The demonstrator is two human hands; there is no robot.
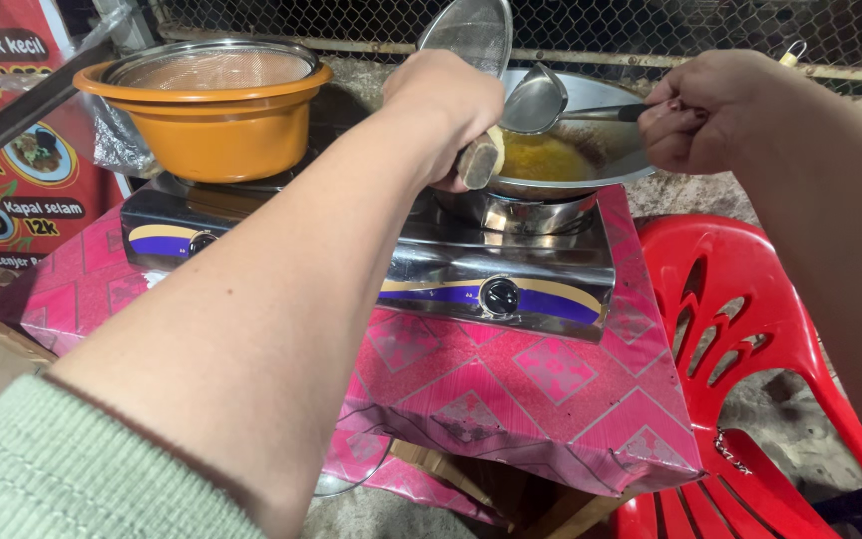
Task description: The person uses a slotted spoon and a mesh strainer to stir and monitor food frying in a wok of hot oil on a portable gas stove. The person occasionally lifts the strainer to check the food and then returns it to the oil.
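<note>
Lower right of frame: red plastic chair (750, 329), just beside table with pink patterned cloth (551, 389). Centre: steel two-burner gas stove (451, 269) on cloth. Upper centre: left hand (446, 110) clamped round wooden handle of mesh skimmer (471, 35), mesh tilted up above wok (576, 150). Upper right: right hand (695, 110) closed on handle of metal ladle (536, 100), bowl over yellow oil in wok. Upper left: orange basin (207, 120) holding mesh strainer, on stove's other burner.

The left hand (448, 112) covers most of the wooden handle of the round wire-mesh skimmer (473, 35), whose top the frame cuts off. The red plastic chair (750, 329) runs off the bottom edge.
</note>
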